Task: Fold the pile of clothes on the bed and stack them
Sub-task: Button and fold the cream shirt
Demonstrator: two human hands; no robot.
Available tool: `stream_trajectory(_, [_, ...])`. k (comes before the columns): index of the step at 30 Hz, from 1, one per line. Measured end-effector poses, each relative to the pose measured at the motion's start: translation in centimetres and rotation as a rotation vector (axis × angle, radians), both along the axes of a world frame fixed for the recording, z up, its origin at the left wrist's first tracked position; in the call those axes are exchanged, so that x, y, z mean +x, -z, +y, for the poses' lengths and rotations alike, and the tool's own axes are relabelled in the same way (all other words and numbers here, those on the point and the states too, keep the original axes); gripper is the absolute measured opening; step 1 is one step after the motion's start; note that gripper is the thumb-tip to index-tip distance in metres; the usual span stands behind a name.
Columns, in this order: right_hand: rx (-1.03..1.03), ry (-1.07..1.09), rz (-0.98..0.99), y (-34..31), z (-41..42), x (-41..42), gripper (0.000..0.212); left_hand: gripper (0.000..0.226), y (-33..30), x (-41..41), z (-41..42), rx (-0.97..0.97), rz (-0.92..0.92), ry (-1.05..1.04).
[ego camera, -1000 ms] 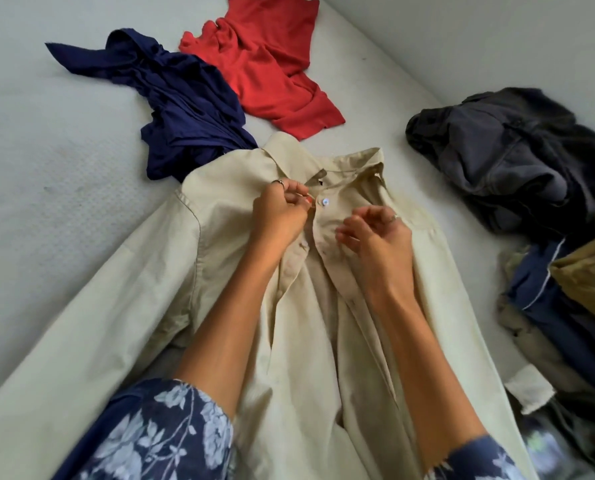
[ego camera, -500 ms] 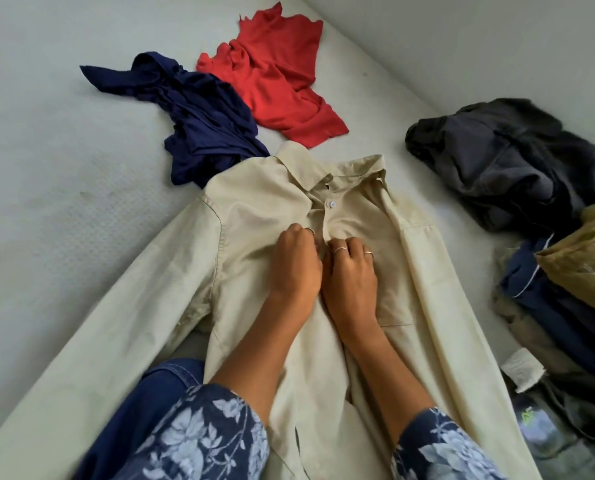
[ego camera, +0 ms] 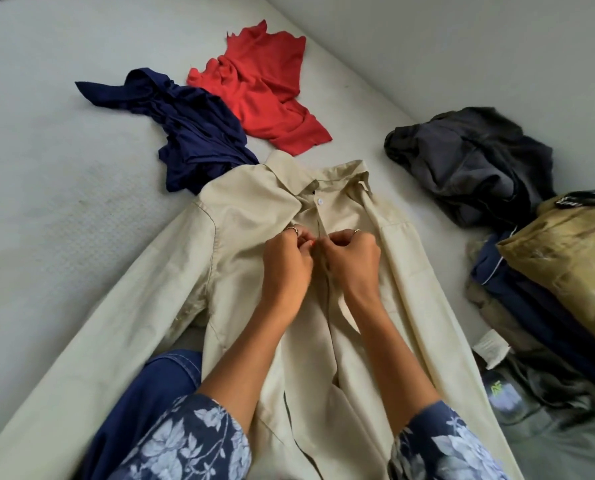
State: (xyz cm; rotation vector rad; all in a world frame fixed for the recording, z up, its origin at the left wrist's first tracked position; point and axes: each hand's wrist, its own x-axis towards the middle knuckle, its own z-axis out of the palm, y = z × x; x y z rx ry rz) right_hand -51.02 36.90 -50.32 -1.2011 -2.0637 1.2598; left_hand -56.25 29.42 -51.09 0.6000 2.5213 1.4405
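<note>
Beige shirt [ego camera: 254,216]: our left hand [ego camera: 285,268] and right hand [ego camera: 349,263], flat a moment ago, now pinch its placket (second button, we judge) below the collar at 12.

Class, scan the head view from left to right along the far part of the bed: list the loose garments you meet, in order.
navy garment → red garment → dark grey garment

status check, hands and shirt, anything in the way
Left hand and right hand both pinch beige shirt placket. Shirt spread flat, unfolded. Navy garment touches collar.
</note>
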Motion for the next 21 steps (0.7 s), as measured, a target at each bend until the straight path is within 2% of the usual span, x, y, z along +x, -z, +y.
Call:
stream_trajectory(3, [-0.068,0.054,0.035,0.6,-0.7,0.0,0.016,0.009,0.0,-0.1,0.1,0.044,-0.098,-0.01])
stream_trajectory(8, [-0.056,0.101,0.085,0.5,-0.9,0.3,0.006,0.009,0.3,-0.4,0.5,0.123,-0.201,-0.023])
stream_trajectory(12, [-0.115,0.072,0.145,0.4,-0.7,0.6,0.015,0.01,0.3,-0.4,0.6,0.232,-0.313,-0.068])
stream_trajectory(15, [-0.179,0.091,0.187,1.1,-0.9,0.4,0.008,0.01,0.3,-0.3,0.8,0.265,-0.358,-0.077])
stream_trajectory(18, [-0.266,0.112,0.251,2.1,-1.4,0.3,0.024,0.01,0.4,-0.1,1.0,0.263,-0.355,-0.082])
stream_trajectory(21, [-0.265,0.076,0.282,2.6,-1.6,0.3,0.033,0.011,0.5,-0.1,1.1,0.276,-0.352,-0.115])
